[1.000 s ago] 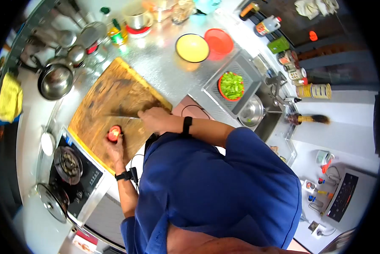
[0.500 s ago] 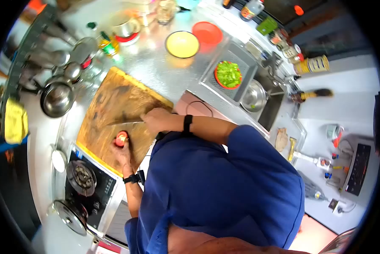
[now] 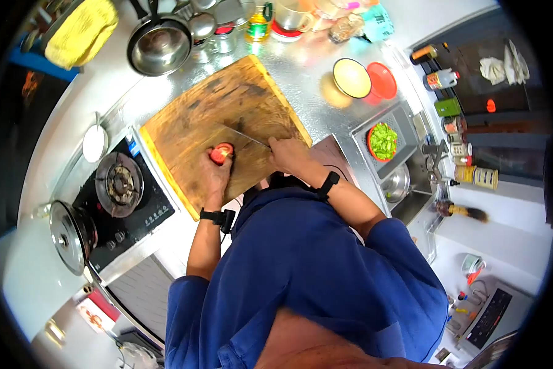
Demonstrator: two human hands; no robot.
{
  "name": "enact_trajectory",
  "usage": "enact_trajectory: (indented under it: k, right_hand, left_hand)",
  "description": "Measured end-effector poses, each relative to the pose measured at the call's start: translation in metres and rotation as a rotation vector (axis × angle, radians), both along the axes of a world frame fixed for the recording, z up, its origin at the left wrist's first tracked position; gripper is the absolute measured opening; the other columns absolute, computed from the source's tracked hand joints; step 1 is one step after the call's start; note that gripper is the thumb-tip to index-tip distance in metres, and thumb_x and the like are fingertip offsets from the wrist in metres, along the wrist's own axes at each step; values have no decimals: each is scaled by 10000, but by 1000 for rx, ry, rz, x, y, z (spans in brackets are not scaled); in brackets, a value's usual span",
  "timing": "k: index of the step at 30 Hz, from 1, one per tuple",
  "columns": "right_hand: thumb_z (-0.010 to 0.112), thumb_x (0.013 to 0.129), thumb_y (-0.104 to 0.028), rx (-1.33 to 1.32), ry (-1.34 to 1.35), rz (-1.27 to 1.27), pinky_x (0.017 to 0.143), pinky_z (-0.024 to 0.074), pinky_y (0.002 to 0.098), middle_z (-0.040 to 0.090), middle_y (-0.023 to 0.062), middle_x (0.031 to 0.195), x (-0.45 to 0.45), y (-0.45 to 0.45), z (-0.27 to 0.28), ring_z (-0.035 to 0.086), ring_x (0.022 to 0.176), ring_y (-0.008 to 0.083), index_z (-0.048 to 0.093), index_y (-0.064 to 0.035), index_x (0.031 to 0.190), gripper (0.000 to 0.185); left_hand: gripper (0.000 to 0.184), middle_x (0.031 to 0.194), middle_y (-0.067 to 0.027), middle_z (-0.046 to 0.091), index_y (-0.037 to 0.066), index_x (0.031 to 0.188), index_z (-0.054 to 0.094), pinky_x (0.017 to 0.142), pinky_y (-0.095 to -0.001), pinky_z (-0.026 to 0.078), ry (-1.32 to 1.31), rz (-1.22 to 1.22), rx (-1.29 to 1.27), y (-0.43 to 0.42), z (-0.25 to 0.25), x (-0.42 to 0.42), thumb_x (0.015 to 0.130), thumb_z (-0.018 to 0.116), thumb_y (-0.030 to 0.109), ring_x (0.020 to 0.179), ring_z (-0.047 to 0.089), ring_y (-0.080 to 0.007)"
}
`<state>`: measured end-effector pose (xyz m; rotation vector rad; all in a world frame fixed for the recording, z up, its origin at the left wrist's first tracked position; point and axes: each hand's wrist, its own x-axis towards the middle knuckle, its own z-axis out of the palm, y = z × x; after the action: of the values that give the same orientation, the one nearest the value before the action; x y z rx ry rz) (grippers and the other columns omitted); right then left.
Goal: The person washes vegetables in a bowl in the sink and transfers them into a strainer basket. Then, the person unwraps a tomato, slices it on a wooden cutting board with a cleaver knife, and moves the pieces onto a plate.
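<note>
A wooden cutting board (image 3: 184,123) with yellow edges lies on the metal counter. My left hand (image 3: 216,175) holds a red tomato (image 3: 221,153) with its cut face showing, low on the board. To the right, my right hand (image 3: 290,156) is closed round the handle of a knife (image 3: 248,136). The blade points up and left over the board, apart from the tomato. The knife's handle is hidden in my fingers.
A gas stove (image 3: 156,209) and a lidded pot (image 3: 69,237) stand at the left. Pans (image 3: 159,48) are at the upper left. A yellow bowl (image 3: 351,78), a red plate (image 3: 382,80) and chopped greens (image 3: 383,141) near the sink (image 3: 412,203) are at the right.
The view has swung, so the board and counter sit further right and higher in the frame. The knife blade now slants up and left. Both hands keep their hold.
</note>
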<state>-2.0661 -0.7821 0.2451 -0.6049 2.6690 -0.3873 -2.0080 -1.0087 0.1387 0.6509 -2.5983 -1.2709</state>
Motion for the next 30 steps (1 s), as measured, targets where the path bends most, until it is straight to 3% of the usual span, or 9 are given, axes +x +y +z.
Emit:
enact_trajectory:
  k: [6,8,12,14,19,22,24,27,30]
  right_hand:
    - [595,809,-156,-81,56,14,714,519,542,657,271,762,4,0,-19,653,750,453,562,6,962,226]
    - [590,840,-206,18,54,8,718,524,528,688,241,821,1,0,-21,676,804,432,595,2,1034,284]
    - [610,835,-168,-115,98,15,720,513,549,670,280,835,0,-1,-7,655,809,466,600,8,997,239]
    - [628,829,-160,-155,180,64,713,510,554,657,299,833,2,-1,-6,639,794,488,595,9,989,235]
    - [620,859,-190,-18,75,70,753,498,563,654,299,889,3,11,-13,624,854,495,591,1,989,233]
    - [592,907,-213,-66,164,154,709,488,552,637,317,854,2,19,-27,609,827,513,574,12,1045,265]
    - [615,892,-224,-36,53,43,750,490,561,653,295,907,7,8,-9,616,876,500,605,-1,1056,277]
    - [621,875,-189,-68,112,127,755,485,561,642,309,881,6,15,-26,610,872,506,581,23,1081,298]
    - [618,869,-163,-48,97,177,758,478,557,631,324,886,-2,30,-40,604,886,511,558,36,1081,297]
  left_hand:
    - [558,1065,-226,594,-18,1165,560,908,-440,468,-1,2,2,1,6,1,718,816,197,1041,566,-388]
    - [529,1046,-222,589,-8,1154,561,874,-454,484,-31,31,221,3,8,-1,721,803,178,1004,577,-384]
    - [463,1058,-222,569,19,1108,552,841,-471,501,112,65,12,10,-21,0,730,769,173,955,588,-388]
    - [500,1092,-230,551,22,1132,533,867,-469,486,52,94,139,7,-5,3,719,771,171,1004,559,-415]
    - [556,1126,-240,537,36,1174,512,894,-470,477,92,111,126,12,-9,2,708,779,179,1057,536,-436]
    - [563,1133,-244,521,29,1168,506,900,-476,481,111,90,63,11,-32,3,704,775,199,1066,540,-434]
    - [560,1139,-249,511,19,1149,495,888,-485,486,78,135,70,13,-17,6,696,772,198,1049,546,-441]
    - [556,1137,-213,534,38,1180,508,909,-450,471,33,142,178,14,-11,6,707,752,198,1079,546,-400]
    - [542,1155,-218,514,29,1170,496,912,-456,470,34,130,265,11,12,11,723,741,214,1101,532,-417]
